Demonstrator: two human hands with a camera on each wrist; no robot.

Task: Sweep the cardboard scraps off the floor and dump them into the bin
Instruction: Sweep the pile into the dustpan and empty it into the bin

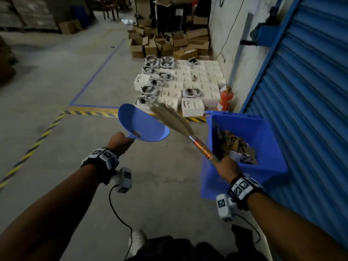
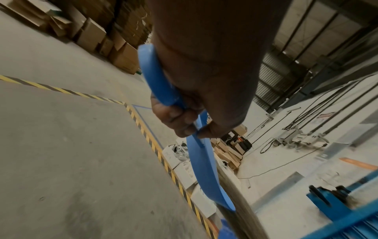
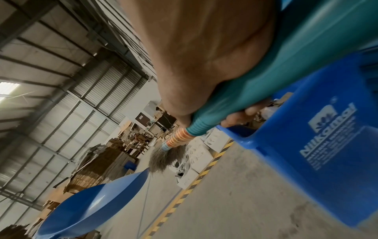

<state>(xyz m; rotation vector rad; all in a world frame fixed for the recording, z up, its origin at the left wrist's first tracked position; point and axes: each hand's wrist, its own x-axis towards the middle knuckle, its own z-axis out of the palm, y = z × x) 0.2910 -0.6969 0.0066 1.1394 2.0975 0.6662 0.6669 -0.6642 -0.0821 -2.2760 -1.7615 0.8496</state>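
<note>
While the cardboard scraps are lying in a brown heap inside the blue bin, mixed with some pale paper, no scraps are showing on the grey floor near the person. I judge from this that the dumping is done, or almost done.

The dustpan is hanging in the air to the left of the bin, well apart from its rim. Its hollow side is turning up and toward the person, and it is looking empty. The left hand is making a closed grip around the dustpan handle; in the left wrist view the fingers are wrapping around the blue handle. Probably the pan is being held level and away because nothing is left in it to pour.

The broom is pointing up and away, with its straw head just behind the far edge of the dustpan; I cannot tell if they are touching. The right hand is clamping the end of the handle, over the near wall of the bin. Holding the broom off the floor is keeping the straw out of the dust.

The bin is standing beside a blue shutter door. Behind it, white boxes and a red fire extinguisher are standing past a yellow and black floor stripe.
</note>
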